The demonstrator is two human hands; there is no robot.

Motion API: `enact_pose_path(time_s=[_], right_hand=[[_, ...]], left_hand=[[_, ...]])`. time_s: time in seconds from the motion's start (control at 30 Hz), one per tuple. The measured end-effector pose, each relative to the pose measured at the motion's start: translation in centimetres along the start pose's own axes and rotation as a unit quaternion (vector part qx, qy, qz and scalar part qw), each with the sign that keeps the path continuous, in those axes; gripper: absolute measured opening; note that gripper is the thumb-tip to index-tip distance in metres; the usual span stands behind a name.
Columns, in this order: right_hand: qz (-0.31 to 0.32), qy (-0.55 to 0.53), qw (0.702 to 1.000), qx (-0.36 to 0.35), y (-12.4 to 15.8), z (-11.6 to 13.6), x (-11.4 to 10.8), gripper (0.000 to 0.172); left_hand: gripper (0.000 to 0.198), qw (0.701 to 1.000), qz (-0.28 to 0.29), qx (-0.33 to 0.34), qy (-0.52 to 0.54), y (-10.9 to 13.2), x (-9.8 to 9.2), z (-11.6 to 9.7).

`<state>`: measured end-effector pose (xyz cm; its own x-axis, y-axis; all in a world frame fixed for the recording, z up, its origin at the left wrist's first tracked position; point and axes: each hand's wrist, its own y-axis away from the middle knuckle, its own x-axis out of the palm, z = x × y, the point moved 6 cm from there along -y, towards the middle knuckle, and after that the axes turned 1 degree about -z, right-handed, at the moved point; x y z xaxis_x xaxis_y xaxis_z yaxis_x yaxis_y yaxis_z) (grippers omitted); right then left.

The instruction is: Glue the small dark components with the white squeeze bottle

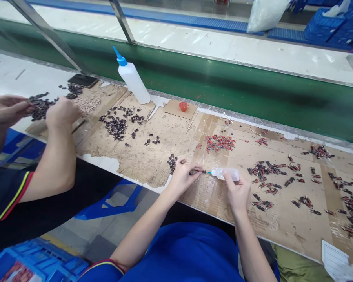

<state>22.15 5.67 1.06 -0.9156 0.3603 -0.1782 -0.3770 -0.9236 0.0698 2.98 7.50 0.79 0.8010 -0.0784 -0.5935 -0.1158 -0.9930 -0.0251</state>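
My left hand (pixel 184 177) pinches a small dark part (pixel 197 171) between thumb and fingers. In my right hand (pixel 238 192) is a small clear squeeze bottle (pixel 227 173), lying nearly level, its thin teal tip pointing left at the dark part. Whether the tip touches the part is too small to tell. A little pile of dark parts (pixel 172 162) lies just left of my left hand. Beyond my hands is a heap of small red parts (pixel 220 143). Groups of red-and-dark pieces (pixel 264 170) spread over the cardboard to the right.
A large white bottle (pixel 134 83) with a blue nozzle stands at the back, near a red cup (pixel 183 106) on a cardboard square. A co-worker's hands (pixel 61 111) handle dark parts at the left, near a phone (pixel 82 80). The green belt (pixel 223 94) runs behind the table.
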Motion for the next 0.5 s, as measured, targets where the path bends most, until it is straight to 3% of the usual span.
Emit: enact_pose_path(time_s=[0.23,0.5], right_hand=[[-0.016,-0.008,1.0,0.001,-0.02,-0.01,-0.38,0.029],[0.01,-0.017,1.0,0.007,0.1,-0.12,0.1,0.028]], left_hand=[[0.012,1.0,0.001,0.007,-0.001,-0.04,-0.12,-0.07],[0.013,1.0,0.006,0.005,0.004,-0.04,-0.13,-0.15]])
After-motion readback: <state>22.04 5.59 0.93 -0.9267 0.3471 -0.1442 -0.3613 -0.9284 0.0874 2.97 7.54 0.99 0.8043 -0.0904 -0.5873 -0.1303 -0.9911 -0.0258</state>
